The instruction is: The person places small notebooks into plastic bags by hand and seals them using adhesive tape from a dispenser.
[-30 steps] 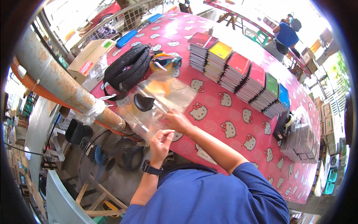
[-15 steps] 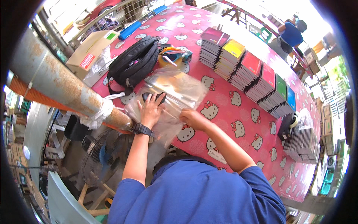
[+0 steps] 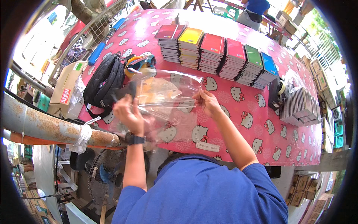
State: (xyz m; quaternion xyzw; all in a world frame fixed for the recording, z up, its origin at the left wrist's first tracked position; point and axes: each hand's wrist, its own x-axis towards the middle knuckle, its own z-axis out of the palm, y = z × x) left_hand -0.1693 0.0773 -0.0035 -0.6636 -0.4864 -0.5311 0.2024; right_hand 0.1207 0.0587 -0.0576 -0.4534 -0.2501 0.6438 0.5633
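Observation:
A clear plastic bag (image 3: pixel 169 99), wide and wrinkled, hangs over the near left part of the table. At its right edge my right hand (image 3: pixel 209 103) is closed, pinching the plastic between thumb and fingers. My left hand (image 3: pixel 129 115), with a dark watch on its wrist, is at the bag's left side. Motion blurs its fingers, so their grip cannot be made out. Just beyond those fingertips is a blurred black object (image 3: pixel 126 91); whether the hand touches it is unclear. More clear plastic lies beneath, over the pink patterned tablecloth (image 3: pixel 233 123).
Stacks of spiral notebooks (image 3: pixel 212 44) in several colours stand across the table. A black backpack (image 3: pixel 105 80) and an orange-and-blue pouch (image 3: pixel 140 63) lie left. To the right are a tape dispenser (image 3: pixel 275 91) and grey-edged stacks (image 3: pixel 300 108). A rusty pole (image 3: pixel 56 125) and fan (image 3: pixel 106 175) are nearby.
My right hand has moved up and right, drawing the plastic bag wider. My left hand has come off the black object it rested on and shifted left. The view has turned.

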